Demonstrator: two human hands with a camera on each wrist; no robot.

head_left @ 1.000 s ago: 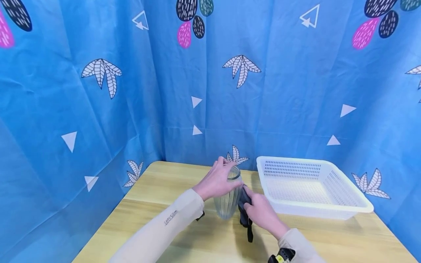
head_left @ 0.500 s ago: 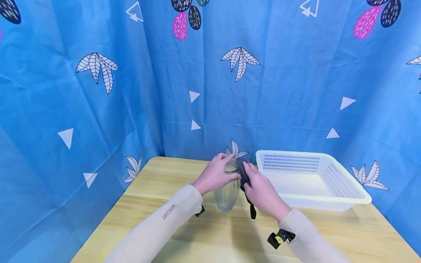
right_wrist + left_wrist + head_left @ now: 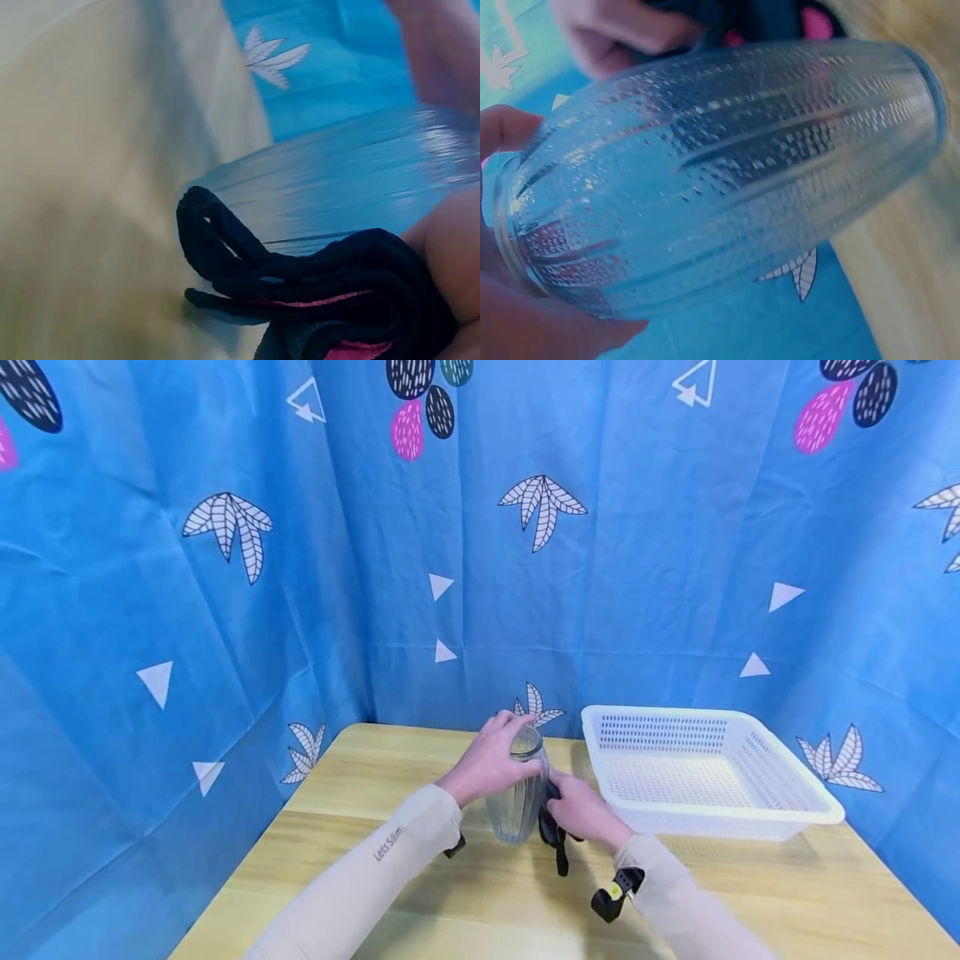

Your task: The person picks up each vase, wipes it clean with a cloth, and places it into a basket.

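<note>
A ribbed clear glass vase (image 3: 512, 814) stands upright, close over the table in the head view. My left hand (image 3: 489, 764) grips it around the neck, thumb and fingers on either side of the rim. The left wrist view shows the textured glass vase (image 3: 735, 172) lengthwise, with finger and thumb at its mouth. My right hand (image 3: 587, 810) holds a bunched dark cloth (image 3: 551, 828) against the vase's right side. Folded layers, a loop and pink patches of this cloth (image 3: 352, 277) show in the right wrist view. Part of the cloth is hidden behind the right hand.
A white perforated plastic basket (image 3: 712, 818) sits on the right of the wooden table (image 3: 360, 777). Blue patterned curtain (image 3: 480, 568) hangs along the back and left edges. A black strap (image 3: 618, 893) circles the right wrist.
My right hand and the cloth rose along the vase's right side half a second ago and are lower again now. The left hand keeps its grip on the neck.
</note>
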